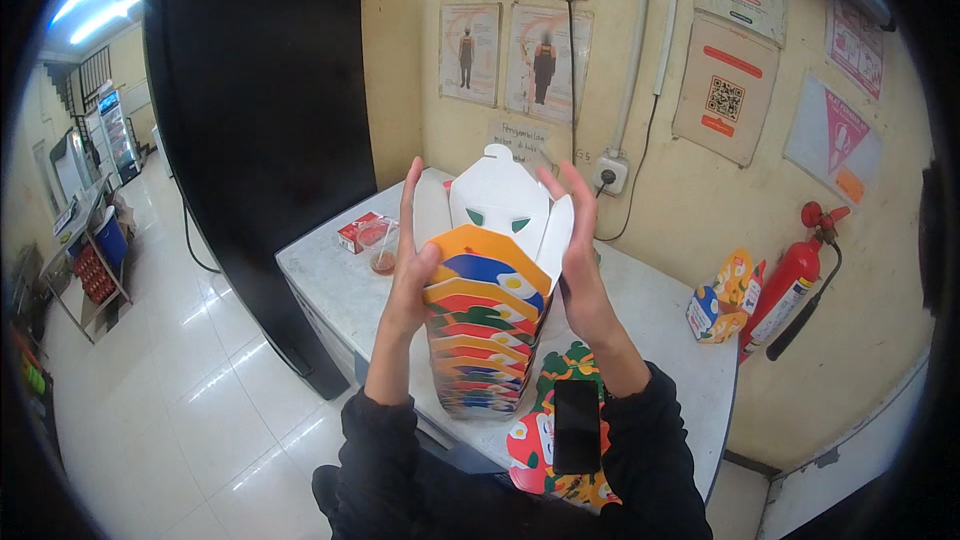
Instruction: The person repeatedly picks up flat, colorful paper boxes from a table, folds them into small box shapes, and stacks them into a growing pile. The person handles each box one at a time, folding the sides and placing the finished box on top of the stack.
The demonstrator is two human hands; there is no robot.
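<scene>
A tall stack of nested, brightly printed paper food boxes (484, 345) stands on the white table (637, 300) before me. The top box (506, 199) has its white inner flaps raised and spread, with a slotted tab on the far one. My left hand (412, 262) holds its left side, thumb on the orange front rim and fingers along the outside of the flap. On the other side, my right hand (585, 270) presses the right flap, its fingertips partly behind the box. Flat, unfolded box blanks (532, 457) lie right of the stack, with a black smartphone (577, 427) on them.
A clear plastic cup (382, 259) with brown liquid and a straw stands beside a small red box (356, 234) at the back left. One folded food box (724, 304) sits at the right edge, near a red fire extinguisher (795, 277). A plugged socket (610, 174) is behind.
</scene>
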